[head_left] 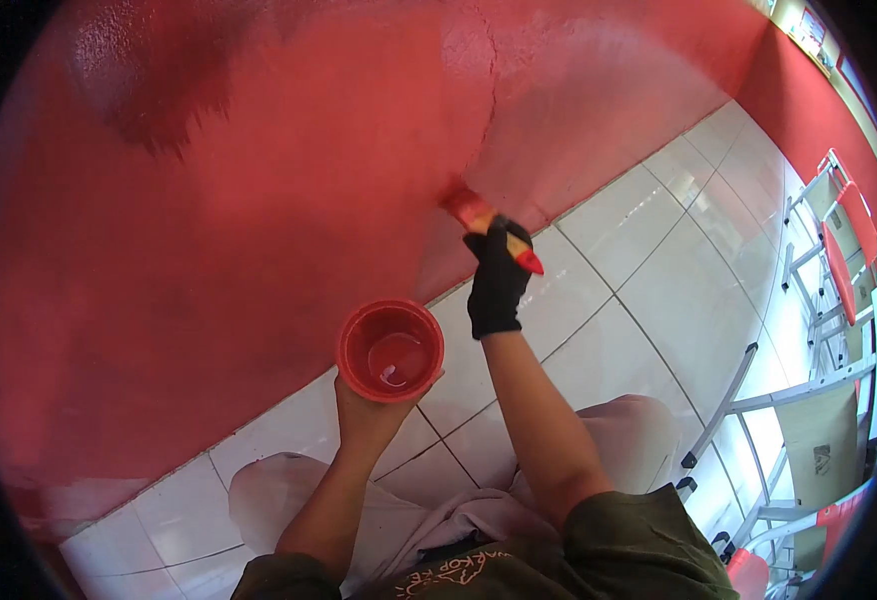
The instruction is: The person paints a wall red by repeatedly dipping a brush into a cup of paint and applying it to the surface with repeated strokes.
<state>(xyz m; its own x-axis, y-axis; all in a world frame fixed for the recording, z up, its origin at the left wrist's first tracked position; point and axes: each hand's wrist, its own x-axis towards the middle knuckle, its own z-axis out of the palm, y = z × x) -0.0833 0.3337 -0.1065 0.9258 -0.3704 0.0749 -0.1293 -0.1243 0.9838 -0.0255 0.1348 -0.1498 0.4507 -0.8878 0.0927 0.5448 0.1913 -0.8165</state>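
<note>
My right hand (500, 278), in a black glove, is closed around the handle of a paintbrush (473, 211). The bristles are red with paint and lie right at the red wall (299, 180), low down beside a long crack. My bare left hand (377, 415) grips a red plastic cup (391, 393) from below, its mouth tipped towards me. Inside, a shallow pool of red paint (399, 358) shows a bright reflection. Darker, glossy paint with a ragged brushed edge covers the wall's upper left.
White floor tiles (599, 300) meet the wall along a slanting line. My crossed legs (299, 495) rest on the floor. At the right stand folding chairs with metal frames and red seats (839, 272), beside a metal ladder-like frame (804, 392).
</note>
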